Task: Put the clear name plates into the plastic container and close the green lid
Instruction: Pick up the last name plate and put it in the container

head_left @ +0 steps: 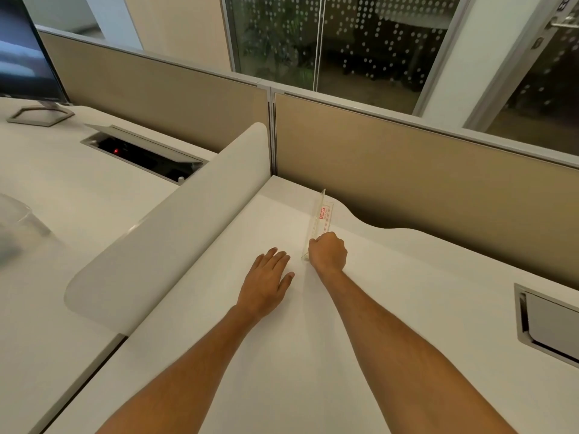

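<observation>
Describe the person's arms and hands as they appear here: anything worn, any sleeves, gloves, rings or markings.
Both forearms are bare right down to the bottom edge of the picture, with no sleeve in view. The left hand and right hand wear no gloves. No watch, bracelet or band shows at either wrist, and no ring is visible on the left hand's fingers. The right hand's fingers are mostly hidden, so rings there cannot be ruled out.

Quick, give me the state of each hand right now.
Left hand: open, fingers straight, flat on the white desk, holding nothing.
Right hand: closed, its grip on the near end of the clear name plate.

Left hand [268, 278] flat, right hand [328, 250] fisted.
</observation>
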